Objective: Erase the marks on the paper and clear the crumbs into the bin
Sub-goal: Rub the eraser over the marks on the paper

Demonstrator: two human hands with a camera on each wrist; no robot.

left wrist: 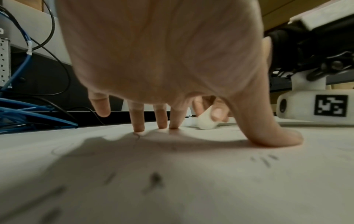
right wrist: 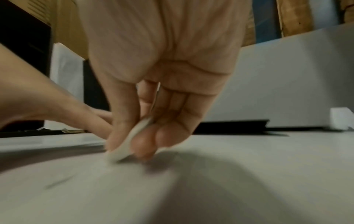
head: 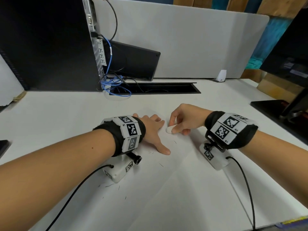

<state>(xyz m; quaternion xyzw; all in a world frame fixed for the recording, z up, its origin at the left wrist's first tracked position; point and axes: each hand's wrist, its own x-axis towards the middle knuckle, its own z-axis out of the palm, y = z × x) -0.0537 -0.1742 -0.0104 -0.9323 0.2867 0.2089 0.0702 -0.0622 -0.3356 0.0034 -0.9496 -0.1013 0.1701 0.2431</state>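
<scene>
A white sheet of paper point(head: 175, 180) lies on the white desk, with short dark pencil marks point(head: 161, 165) scattered over it. My right hand point(head: 181, 120) pinches a small white eraser point(head: 169, 130) between thumb and fingers and holds its tip down on the paper. The right wrist view shows the eraser point(right wrist: 124, 148) touching the sheet. My left hand point(head: 153, 130) lies spread on the paper just left of the eraser, with fingertips point(left wrist: 138, 127) and thumb pressing the sheet down. No bin is in view.
A black computer tower point(head: 50, 44) with blue cables point(head: 115, 85) stands at the back left. A cable slot point(head: 155, 88) runs behind the paper. A monitor base point(head: 280, 112) sits at the right, and a grey partition point(head: 191, 39) closes the back.
</scene>
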